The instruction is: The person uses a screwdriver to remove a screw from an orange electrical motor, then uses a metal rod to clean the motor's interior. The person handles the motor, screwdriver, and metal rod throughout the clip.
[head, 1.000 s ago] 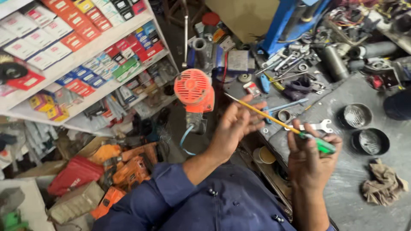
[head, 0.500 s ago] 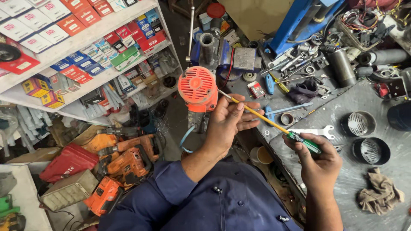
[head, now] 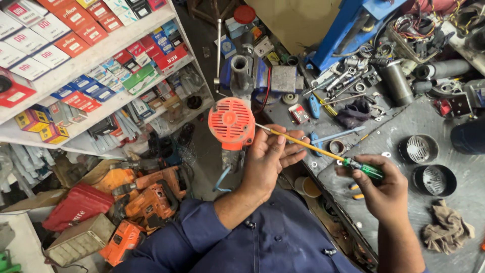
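- Blower (head: 231,123): orange, grille-slotted face.
- Screwdriver (head: 323,150): yellow shaft, green handle.
- Sleeve (head: 202,230): dark blue.
- Bench (head: 404,126): grey.
- Rag (head: 447,231): dull brown.
- Boxes (head: 76,35): red and white.

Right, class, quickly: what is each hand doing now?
Left hand: closed around the orange power tool.
Right hand: closed on the green-handled screwdriver.

tool clutter (head: 348,81) crowds the bench top; bare grey bench (head: 399,126) lies beside two round grilles (head: 422,148)

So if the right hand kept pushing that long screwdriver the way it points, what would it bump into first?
Probably the orange round-grilled power tool. The right hand aims the green-handled yellow screwdriver up-left, its tip by the tool's side, above the left hand. Depth is unclear.
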